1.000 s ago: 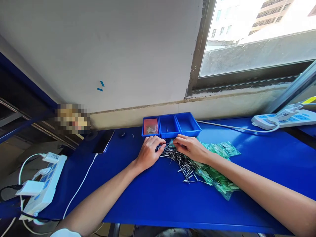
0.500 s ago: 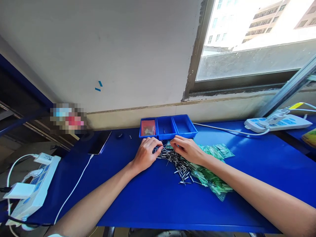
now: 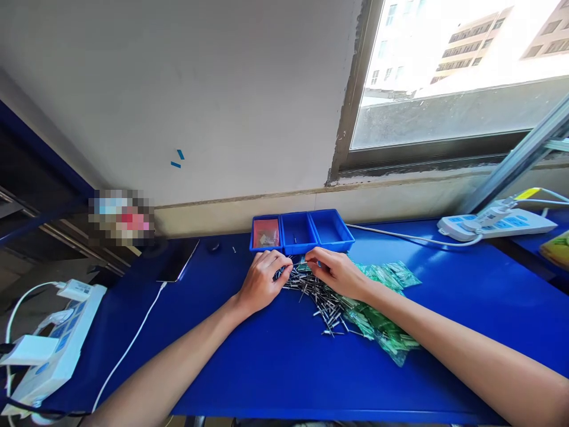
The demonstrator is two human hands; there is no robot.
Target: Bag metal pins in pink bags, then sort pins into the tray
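Observation:
My left hand (image 3: 265,277) is closed in a pinch, thumb and forefinger together, above a pile of metal pop rivets (image 3: 316,293). Facing it, my right hand (image 3: 335,271) also pinches. A thin metal rivet (image 3: 299,263) spans the small gap between the fingertips of both hands. Small green plastic bags (image 3: 377,317) lie under and beside my right forearm, partly hidden by it. Just behind my hands stands a blue three-part tray (image 3: 334,242). Its left compartment holds a reddish packet (image 3: 266,233), and a single small rivet (image 3: 295,239) lies in the middle one.
A phone (image 3: 180,261) on a charging cable lies at the left of the blue table (image 3: 249,367). Power strips stand at the left (image 3: 66,338) and far right (image 3: 498,222). A white cable (image 3: 409,238) runs behind the bags. The wall and window border the back edge.
Both hands stay pinched over the pile, with slightly more of the rivet showing between them. The view has shifted a little.

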